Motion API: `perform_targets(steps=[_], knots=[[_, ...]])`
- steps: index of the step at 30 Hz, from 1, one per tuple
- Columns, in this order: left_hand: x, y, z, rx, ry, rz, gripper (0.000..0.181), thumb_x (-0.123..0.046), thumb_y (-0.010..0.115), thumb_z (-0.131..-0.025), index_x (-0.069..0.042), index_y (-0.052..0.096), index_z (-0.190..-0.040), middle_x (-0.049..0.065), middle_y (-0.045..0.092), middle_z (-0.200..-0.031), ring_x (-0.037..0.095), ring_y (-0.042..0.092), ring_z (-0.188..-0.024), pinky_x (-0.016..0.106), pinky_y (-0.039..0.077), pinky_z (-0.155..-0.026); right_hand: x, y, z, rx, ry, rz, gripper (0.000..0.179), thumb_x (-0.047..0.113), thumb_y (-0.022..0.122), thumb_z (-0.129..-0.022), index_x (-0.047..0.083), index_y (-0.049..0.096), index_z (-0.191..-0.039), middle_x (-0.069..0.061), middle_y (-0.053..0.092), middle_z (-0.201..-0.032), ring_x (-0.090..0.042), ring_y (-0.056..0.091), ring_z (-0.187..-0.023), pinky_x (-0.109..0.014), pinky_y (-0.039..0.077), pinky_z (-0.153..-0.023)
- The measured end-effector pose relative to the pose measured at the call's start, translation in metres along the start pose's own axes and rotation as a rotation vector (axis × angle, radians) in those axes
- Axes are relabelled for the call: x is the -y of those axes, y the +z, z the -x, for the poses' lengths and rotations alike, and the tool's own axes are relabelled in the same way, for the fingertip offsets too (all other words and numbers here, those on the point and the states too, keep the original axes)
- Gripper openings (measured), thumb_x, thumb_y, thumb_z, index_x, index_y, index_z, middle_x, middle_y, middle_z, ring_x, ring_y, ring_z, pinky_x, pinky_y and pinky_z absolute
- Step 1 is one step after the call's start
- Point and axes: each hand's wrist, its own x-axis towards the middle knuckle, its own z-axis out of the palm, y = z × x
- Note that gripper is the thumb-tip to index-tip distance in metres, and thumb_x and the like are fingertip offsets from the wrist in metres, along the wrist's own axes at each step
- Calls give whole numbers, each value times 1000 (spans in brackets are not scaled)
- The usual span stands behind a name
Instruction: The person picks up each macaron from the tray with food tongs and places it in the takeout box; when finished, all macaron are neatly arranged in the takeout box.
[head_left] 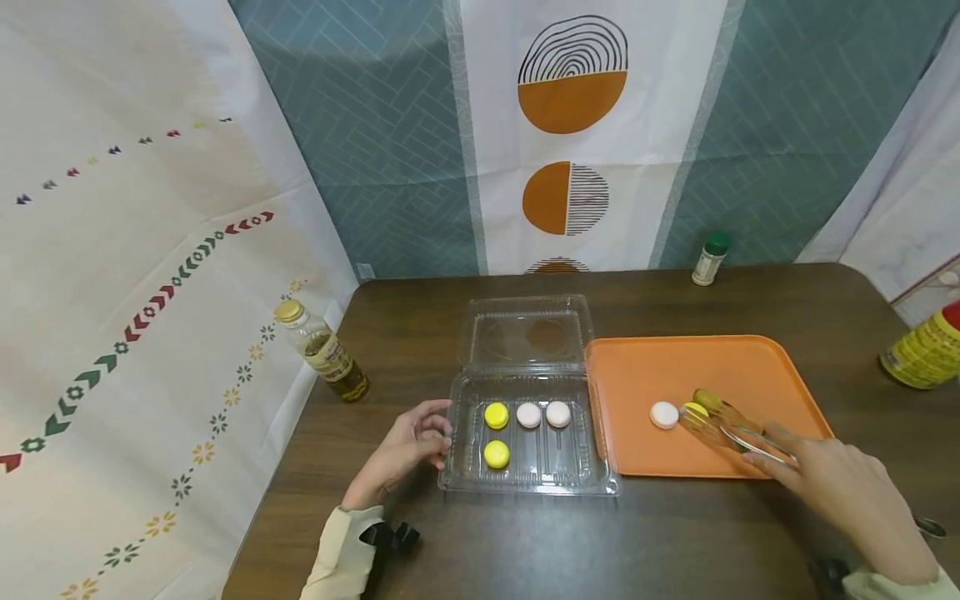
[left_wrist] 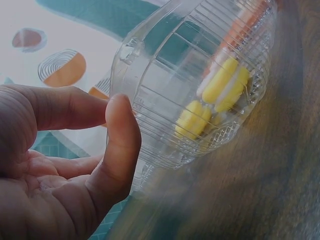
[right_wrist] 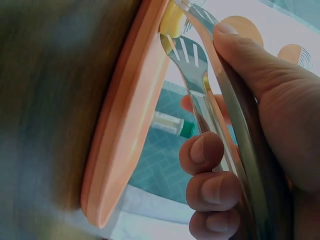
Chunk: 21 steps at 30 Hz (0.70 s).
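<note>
My right hand (head_left: 851,487) grips metal tongs (right_wrist: 235,105) over the orange tray (head_left: 637,367). The slotted tong tips stand on both sides of a yellow macaron (head_left: 696,410); whether they squeeze it I cannot tell. Just left of it on the tray lies a pale macaron (head_left: 663,415). With thumb and index finger, my left hand (head_left: 411,450) pinches the left rim of the clear plastic container (head_left: 525,479), whose lid (head_left: 528,333) is folded back. In the container are two yellow macarons (head_left: 497,415) at the left and two pale pink ones (head_left: 528,415) in the back row.
An oil bottle (head_left: 322,350) with a yellow cap stands at the table's left edge. A green-capped shaker (head_left: 710,258) is at the back, and a yellow container (head_left: 924,350) with a red top at the right. Patterned cloths hang behind the wooden table (head_left: 525,542).
</note>
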Motion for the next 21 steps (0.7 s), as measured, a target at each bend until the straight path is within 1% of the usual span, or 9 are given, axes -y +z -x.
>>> perform_targets(steps=[2,9,13,17,21], knots=[[1,0,0,4,-2,2,60,9,57,-90,16,32,-144,15,56,-100,14,59,-68,25,57,-59,-1,0,1,-7,-5,3,53,48,68,-93,8,64,-128,-8,62,-69,-28,57,-58,-48,39,-41],[2,1,0,6,-2,-2,59,9,57,-90,15,33,-144,15,56,-99,14,59,-67,24,57,-59,-2,-8,-1,-27,-14,18,53,45,70,-93,5,66,-126,-12,62,-68,-28,56,-57,-47,39,-40],[1,1,-1,4,-4,0,60,9,57,-90,15,33,-144,16,55,-99,14,59,-68,24,57,-59,3,-12,-4,-25,-28,40,55,47,68,-94,4,65,-128,-3,54,-60,-22,50,-54,-41,36,-40],[1,1,-1,3,-6,0,60,9,58,-90,15,33,-144,15,55,-100,14,59,-68,25,57,-59,11,-17,-7,-43,-71,48,50,46,67,-95,7,66,-127,6,44,-56,-17,44,-52,-37,33,-40],[1,0,0,6,0,-10,60,9,58,-90,16,33,-144,16,56,-100,14,59,-68,26,58,-60,23,-21,-12,-83,-124,46,37,43,70,-93,13,66,-113,8,42,-56,-15,42,-50,-36,32,-40]])
